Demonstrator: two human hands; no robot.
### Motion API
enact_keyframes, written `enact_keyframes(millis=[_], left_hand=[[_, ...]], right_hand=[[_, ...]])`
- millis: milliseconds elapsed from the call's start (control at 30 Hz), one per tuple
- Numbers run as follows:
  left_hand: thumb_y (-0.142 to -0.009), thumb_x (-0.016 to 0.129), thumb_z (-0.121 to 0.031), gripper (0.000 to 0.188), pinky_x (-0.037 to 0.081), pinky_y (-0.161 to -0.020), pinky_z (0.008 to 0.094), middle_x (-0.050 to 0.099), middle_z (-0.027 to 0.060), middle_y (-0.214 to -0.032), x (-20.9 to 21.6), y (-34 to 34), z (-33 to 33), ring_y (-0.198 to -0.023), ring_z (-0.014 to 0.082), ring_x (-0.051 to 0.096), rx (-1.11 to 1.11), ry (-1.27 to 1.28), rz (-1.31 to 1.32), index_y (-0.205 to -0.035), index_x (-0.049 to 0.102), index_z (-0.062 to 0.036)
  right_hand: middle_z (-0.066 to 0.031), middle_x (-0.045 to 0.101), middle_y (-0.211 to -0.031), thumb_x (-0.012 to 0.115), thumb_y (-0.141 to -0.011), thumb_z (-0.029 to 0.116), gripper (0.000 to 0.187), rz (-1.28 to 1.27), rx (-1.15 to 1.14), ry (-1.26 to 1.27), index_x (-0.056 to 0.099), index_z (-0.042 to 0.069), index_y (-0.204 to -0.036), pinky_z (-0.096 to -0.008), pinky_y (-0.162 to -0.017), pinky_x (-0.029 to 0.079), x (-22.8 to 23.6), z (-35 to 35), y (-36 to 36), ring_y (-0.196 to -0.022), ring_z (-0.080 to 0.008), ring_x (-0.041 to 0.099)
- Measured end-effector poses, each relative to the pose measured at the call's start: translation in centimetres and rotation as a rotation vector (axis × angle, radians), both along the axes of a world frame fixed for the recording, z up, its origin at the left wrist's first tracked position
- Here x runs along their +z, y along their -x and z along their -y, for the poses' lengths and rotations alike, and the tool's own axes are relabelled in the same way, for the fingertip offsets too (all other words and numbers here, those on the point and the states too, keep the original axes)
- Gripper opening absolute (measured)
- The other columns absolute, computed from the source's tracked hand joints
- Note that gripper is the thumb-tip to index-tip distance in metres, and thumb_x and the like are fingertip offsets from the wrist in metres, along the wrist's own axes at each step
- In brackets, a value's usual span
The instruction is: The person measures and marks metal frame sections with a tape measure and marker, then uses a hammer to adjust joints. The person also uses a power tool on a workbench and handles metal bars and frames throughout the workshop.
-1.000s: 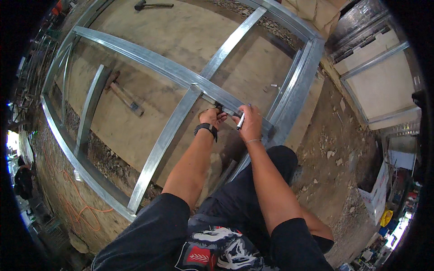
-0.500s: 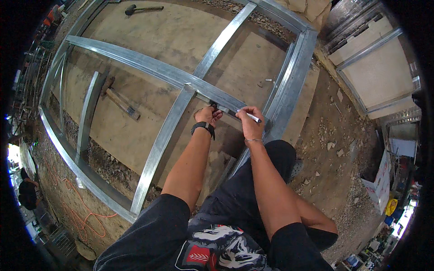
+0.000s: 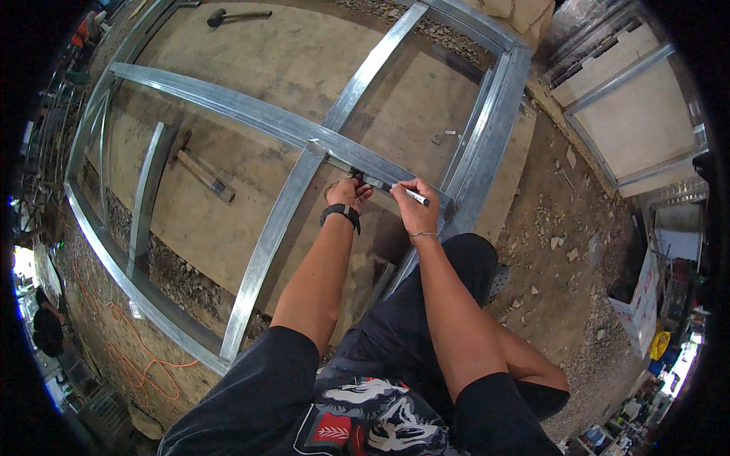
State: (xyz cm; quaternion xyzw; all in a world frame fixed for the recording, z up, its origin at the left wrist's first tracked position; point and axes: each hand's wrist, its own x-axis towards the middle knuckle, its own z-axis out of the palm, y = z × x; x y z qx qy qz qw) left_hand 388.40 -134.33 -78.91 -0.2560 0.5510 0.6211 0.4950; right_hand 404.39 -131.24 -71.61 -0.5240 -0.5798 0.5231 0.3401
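My right hand [image 3: 416, 211] grips a white marker pen [image 3: 417, 197], its front end slanting toward the side of a galvanized metal channel [image 3: 251, 106]. Close to its left, my left hand [image 3: 347, 196], with a dark watch on the wrist, is closed at the same channel's near side. A small dark thing and a narrow greyish strip [image 3: 374, 182] show at its fingertips; I cannot make out what they are. Just left of that hand, a second metal channel [image 3: 277, 216] meets the first one and runs down toward me.
A wooden-handled hammer [image 3: 204, 175] lies on the brown board [image 3: 251, 178] inside the metal frame. Farther off rests a black-headed mallet [image 3: 239, 17]. An orange cord [image 3: 141, 365] coils at the lower left. Stony ground [image 3: 559, 251] lies on the right, with a panelled frame [image 3: 631, 114] beyond.
My right hand and the marker pen have shifted slightly left along the channel, closer to my left hand. The left hand has stayed in nearly the same place.
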Motion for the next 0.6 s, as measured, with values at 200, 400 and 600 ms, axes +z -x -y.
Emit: enact_keyframes(millis=[200,400,600], left_hand=[[-0.094,0.052,0.002,0.011,0.061,-0.055,0.0416,0.065,0.0192,-0.086,-0.24,-0.08,0.05,-0.064,0.0304,0.069,0.000,-0.012,0.001,-0.101,0.059,0.0082],[-0.094,0.052,0.002,0.011,0.061,-0.054,0.0412,0.066,0.0201,-0.084,-0.10,-0.08,-0.51,-0.063,0.0304,0.069,0.024,0.048,0.004,-0.099,0.059,0.0089],[-0.094,0.051,0.002,0.012,0.061,-0.053,0.0405,0.066,0.0216,-0.081,0.56,-0.20,-0.34,-0.059,0.0302,0.068,0.020,0.026,-0.006,-0.098,0.058,0.0106]], right_hand=[[-0.0026,0.072,-0.086,0.075,-0.088,0.009,0.008,-0.014,0.014,0.022,0.071,0.003,-0.090,-0.0255,-0.075,0.051,-0.21,-0.08,-0.17,-0.079,-0.0093,0.065],[-0.0017,0.072,-0.086,0.075,-0.088,0.007,0.007,-0.018,0.020,-0.018,0.071,0.003,-0.089,-0.0253,-0.076,0.051,-0.82,-0.20,-0.24,-0.081,-0.0093,0.065],[-0.0008,0.070,-0.085,0.076,-0.087,0.010,0.010,-0.004,0.019,-0.038,0.070,0.003,-0.087,-0.0261,-0.074,0.051,-0.63,-0.18,-0.25,-0.079,-0.0085,0.063]])
